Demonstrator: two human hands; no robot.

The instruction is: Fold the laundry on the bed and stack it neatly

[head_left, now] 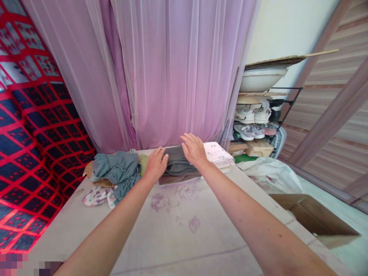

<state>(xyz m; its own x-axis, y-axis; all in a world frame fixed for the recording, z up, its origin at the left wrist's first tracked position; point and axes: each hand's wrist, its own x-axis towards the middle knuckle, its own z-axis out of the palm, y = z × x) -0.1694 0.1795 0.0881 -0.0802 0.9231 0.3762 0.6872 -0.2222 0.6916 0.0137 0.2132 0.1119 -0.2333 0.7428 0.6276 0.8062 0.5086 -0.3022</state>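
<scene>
A dark grey folded garment (176, 157) lies on a small stack near the table's far edge, with a brownish folded cloth (178, 180) under it. My left hand (156, 165) is at the stack's left side, fingers stretched out and holding nothing. Over the right part of the grey garment is my right hand (194, 148), its fingers spread. Whether either palm presses on the fabric cannot be made out. To the right lies a white printed folded cloth (217, 152). A bit of green cloth (143, 163) shows beside my left hand.
A rumpled blue-grey garment (115, 170) and a spotted cloth (96, 196) lie at the table's left. Flower-patterned covering (172, 226) spreads over the table. Behind hangs a purple curtain (184, 76). Right of the table stand a shoe rack (287, 109) and an open cardboard box (313, 211).
</scene>
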